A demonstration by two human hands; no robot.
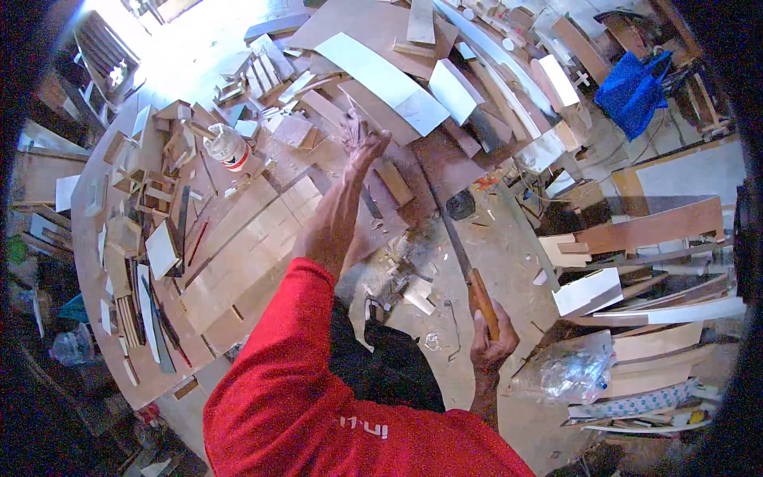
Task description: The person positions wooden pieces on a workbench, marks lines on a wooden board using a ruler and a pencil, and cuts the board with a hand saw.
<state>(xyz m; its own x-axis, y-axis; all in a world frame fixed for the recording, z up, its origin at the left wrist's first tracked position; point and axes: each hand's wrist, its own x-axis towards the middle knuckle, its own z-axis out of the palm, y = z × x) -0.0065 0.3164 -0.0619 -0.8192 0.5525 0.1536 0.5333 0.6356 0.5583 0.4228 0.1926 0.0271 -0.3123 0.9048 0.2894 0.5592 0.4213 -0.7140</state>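
A handsaw with a long narrow dark blade [451,230] and a brown wooden handle [482,304] is in my right hand [493,343], whose fingers wrap around the grip. The blade points away from me toward the edge of the cluttered worktable [222,238]. My left hand [364,143] reaches far over that table, fingers apart and partly bent, near a brown wood block [294,132] and a long white panel [381,79]. A thin pale strip [349,100] shows just past these fingers; whether they touch it, I cannot tell.
A white plastic jug [228,147] stands among wood offcuts at the left. A red pencil-like stick [199,242] lies nearby. Boards [648,226] are stacked at the right, below a blue bag [633,94]. Clear plastic wrapping [576,370] lies near my right hand. Scraps litter the floor [509,246].
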